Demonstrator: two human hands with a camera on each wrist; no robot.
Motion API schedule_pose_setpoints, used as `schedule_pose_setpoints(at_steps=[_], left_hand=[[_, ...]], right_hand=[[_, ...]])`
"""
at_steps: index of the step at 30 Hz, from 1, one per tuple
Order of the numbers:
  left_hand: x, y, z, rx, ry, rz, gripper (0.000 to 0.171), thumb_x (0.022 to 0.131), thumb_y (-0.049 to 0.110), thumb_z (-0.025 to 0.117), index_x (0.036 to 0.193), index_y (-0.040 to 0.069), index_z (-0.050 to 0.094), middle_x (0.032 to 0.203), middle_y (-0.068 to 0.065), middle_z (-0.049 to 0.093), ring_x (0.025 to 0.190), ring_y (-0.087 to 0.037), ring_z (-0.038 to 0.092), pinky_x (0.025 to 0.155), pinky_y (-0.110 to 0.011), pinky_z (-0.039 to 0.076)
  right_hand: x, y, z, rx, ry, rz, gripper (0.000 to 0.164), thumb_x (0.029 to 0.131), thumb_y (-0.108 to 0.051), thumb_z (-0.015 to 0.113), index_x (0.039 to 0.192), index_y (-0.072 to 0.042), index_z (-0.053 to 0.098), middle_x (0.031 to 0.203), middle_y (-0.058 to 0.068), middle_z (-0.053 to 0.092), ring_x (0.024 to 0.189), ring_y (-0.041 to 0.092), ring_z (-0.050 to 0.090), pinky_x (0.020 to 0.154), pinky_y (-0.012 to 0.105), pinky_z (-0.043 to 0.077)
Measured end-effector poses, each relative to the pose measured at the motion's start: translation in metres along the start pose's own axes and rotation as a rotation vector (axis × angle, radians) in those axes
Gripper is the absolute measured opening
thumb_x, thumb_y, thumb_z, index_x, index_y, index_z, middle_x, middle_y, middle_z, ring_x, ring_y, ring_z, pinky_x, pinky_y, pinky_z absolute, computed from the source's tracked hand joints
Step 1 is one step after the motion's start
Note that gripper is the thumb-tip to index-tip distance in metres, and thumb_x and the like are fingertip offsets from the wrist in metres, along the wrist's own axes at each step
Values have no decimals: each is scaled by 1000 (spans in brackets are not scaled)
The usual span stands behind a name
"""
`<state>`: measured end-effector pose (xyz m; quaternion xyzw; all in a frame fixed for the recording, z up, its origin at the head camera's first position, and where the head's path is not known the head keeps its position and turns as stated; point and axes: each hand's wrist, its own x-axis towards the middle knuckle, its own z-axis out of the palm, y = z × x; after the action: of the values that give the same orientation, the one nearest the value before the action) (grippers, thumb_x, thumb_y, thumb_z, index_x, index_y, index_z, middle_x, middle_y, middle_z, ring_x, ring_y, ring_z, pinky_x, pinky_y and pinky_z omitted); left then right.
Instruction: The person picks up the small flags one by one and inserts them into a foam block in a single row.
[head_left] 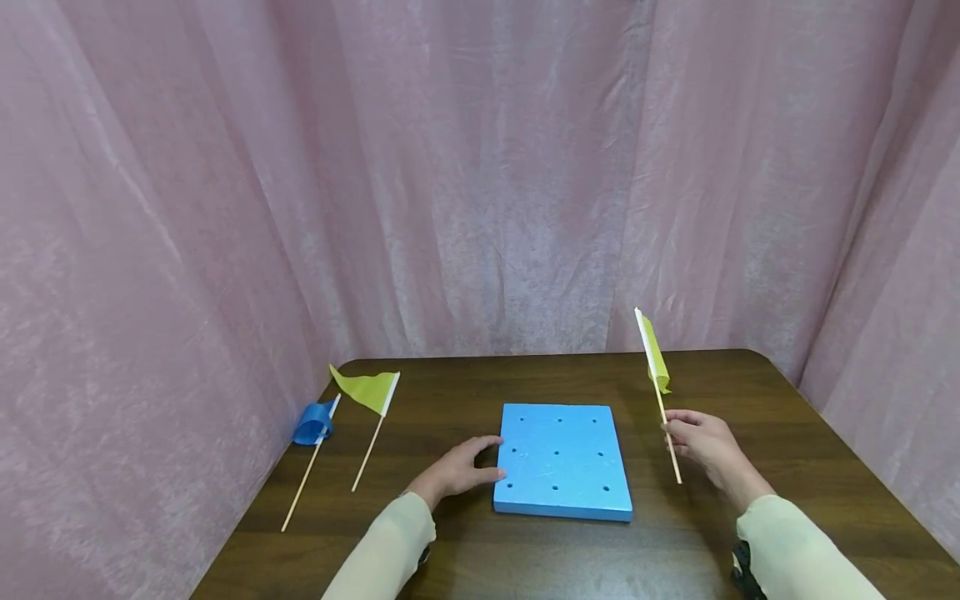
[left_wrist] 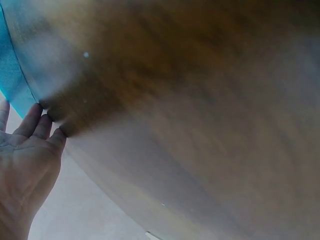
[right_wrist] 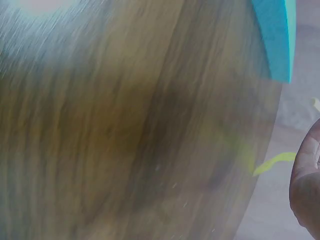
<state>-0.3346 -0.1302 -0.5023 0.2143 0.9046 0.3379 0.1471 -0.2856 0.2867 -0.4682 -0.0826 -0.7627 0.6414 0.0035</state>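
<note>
A light-blue square board (head_left: pixel 573 471) with rows of small holes lies flat on the wooden table. At its left edge is my left hand (head_left: pixel 456 471), thumb and fingers spread apart with the tips at the side. The left wrist view shows that hand's fingers (left_wrist: pixel 30 122) loosely bent by the board's edge. Right of the board, my right hand (head_left: pixel 705 442) pinches the thin stick of a yellow-green flag (head_left: pixel 656 358). That flag is held nearly upright with its cloth at the top, and the lower end of the stick points down toward the table.
On the left of the table (head_left: pixel 465 383) lie another yellow-green triangular flag (head_left: pixel 367 390) and a blue flag (head_left: pixel 311 425) with curled cloth. Pink curtains (head_left: pixel 480 183) hang behind the table and along both sides.
</note>
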Motion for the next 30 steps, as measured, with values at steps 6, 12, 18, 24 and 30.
schedule_pose_setpoints(at_steps=[6, 12, 18, 24, 30], left_hand=[[-1, -1, -1, 3, 0, -1, 64, 91, 50, 67, 147, 27, 46, 153, -7, 39, 141, -31, 34, 111, -58, 31], [-1, -1, -1, 9, -1, 2, 64, 91, 51, 67, 148, 28, 46, 153, -6, 40, 141, -30, 35, 111, -57, 31], [1, -2, 0, 25, -2, -1, 64, 92, 52, 66, 148, 29, 46, 154, -5, 39, 142, -29, 34, 111, -55, 31], [1, -1, 1, 19, -5, 6, 63, 92, 51, 66, 148, 29, 46, 154, -5, 39, 142, -29, 34, 111, -55, 31], [2, -1, 2, 8, -9, 11, 63, 92, 50, 66, 148, 29, 45, 154, -5, 38, 142, -30, 34, 110, -55, 33]], right_hand=[[-1, -10, 16, 22, -8, -47, 36, 97, -10, 61, 124, 13, 54, 89, 1, 65, 82, 20, 65, 73, 31, 57], [-2, -15, 28, 29, -23, -102, 33, 98, -10, 61, 123, 10, 55, 94, 2, 65, 83, 16, 64, 79, 34, 57], [-5, -18, 39, 35, -38, -167, 29, 98, -8, 60, 119, 10, 54, 95, 5, 66, 82, 13, 64, 81, 37, 57], [-8, -18, 49, 29, -38, -186, 24, 97, -6, 61, 116, 8, 56, 95, 6, 64, 86, 18, 65, 80, 36, 58], [-13, -17, 56, 32, -66, -228, 24, 96, -3, 61, 116, 10, 56, 98, 15, 63, 85, 18, 65, 77, 35, 58]])
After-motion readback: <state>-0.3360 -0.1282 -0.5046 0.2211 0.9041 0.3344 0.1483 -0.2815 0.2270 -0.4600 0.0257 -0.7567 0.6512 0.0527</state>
